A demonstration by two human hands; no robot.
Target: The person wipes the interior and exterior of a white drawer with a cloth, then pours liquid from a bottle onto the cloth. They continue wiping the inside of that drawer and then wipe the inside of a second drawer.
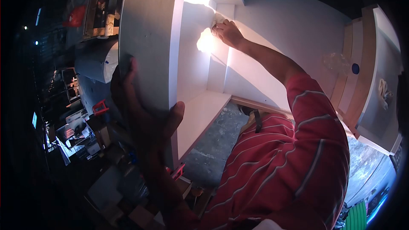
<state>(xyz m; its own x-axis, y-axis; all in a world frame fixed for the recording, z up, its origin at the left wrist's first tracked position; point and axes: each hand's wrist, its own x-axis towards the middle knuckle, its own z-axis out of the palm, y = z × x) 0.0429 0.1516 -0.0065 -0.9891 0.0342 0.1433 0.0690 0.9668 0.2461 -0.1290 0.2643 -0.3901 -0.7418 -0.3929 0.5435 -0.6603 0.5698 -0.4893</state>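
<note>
A white cabinet (149, 38) stands in front of me, its inside lit by a bright lamp glow. My left hand (147, 110) is wrapped round the cabinet's near side panel, thumb on the front edge and fingers on the outer face. Inside, my right hand (230, 33) reaches to an upright strip (220, 66) near the back panel. Its curled fingers press a pale crumpled cloth (219, 18) against the surface; part of that cloth is hidden by the fingers. A lower shelf board (202, 117) spans the cabinet below.
On the right, another white cabinet piece (381, 72) has wooden rails, with a crumpled rag (385, 93) and a clear plastic bag (335, 62) by it. A red stool (100, 107) and workshop clutter stand in the dark at left. Concrete floor (208, 149) shows below.
</note>
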